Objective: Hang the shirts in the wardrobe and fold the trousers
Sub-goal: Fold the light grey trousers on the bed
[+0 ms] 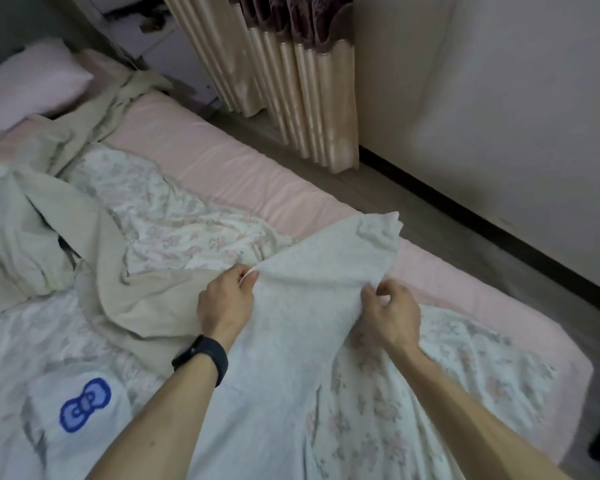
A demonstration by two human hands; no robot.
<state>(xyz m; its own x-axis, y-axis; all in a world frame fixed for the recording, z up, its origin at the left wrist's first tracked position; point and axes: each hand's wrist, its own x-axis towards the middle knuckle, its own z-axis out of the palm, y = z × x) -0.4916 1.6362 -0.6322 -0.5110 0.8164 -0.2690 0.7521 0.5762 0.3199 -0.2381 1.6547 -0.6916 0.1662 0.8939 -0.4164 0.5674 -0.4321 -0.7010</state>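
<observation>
Two hands are pinching the white garment (312,271): left hand (226,301) is nipping its edge, right hand (394,317) is gripping a fold, above the floral quilt (174,220)

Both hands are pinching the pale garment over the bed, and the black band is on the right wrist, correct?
No: the head view shows the black band on the left wrist. Both the left hand and right hand do pinch the pale garment over the bed.
</observation>
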